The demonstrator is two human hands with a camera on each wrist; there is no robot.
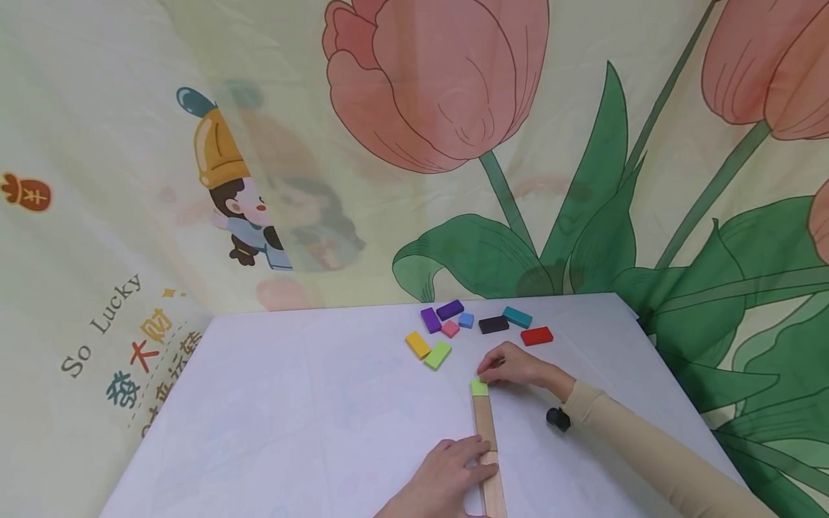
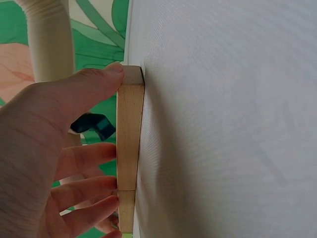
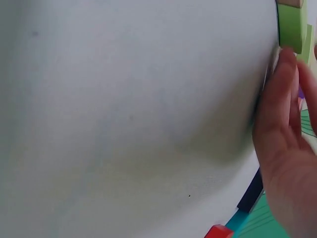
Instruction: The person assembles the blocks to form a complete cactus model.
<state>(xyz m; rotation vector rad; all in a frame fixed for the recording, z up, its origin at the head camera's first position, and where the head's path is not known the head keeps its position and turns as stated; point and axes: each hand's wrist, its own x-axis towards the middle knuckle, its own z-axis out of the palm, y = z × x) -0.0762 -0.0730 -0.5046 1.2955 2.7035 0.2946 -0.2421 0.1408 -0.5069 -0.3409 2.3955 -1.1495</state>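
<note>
Two long wooden blocks (image 1: 484,423) lie end to end on the white tabletop. A small light-green block (image 1: 479,388) continues the row at the far end. My left hand (image 1: 447,471) rests on the wooden blocks near their joint; in the left wrist view its thumb and fingertips touch the top faces of the wooden blocks (image 2: 130,134). My right hand (image 1: 514,365) is at the row's far end, its fingertips against the end of the green block (image 3: 290,27) in the right wrist view. That block's side shows uncovered, with no fingers wrapped round it.
Beyond the row lie loose blocks: yellow (image 1: 417,345), lime green (image 1: 438,355), two purple (image 1: 450,310), pink (image 1: 450,329), blue (image 1: 465,320), black (image 1: 494,325), teal (image 1: 517,316) and red (image 1: 537,336). A small black object (image 1: 558,419) is below the right forearm. Printed cloth hangs behind the table.
</note>
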